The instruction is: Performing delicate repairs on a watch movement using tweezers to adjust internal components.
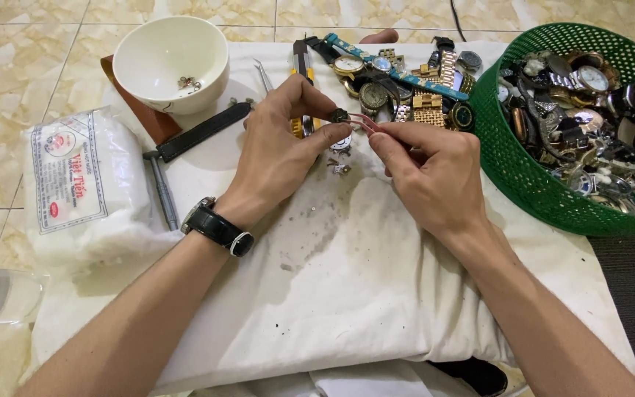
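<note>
Hands [354,158] pinching watch part [339,115], white labelled packet [82,184] left

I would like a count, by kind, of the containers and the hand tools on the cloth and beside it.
White bowl: 1
Green mesh basket: 1
Hammer: 1
Tweezers: 2, a steel pair lying near the bowl and a pink pair in the right hand
Total: 5
</note>
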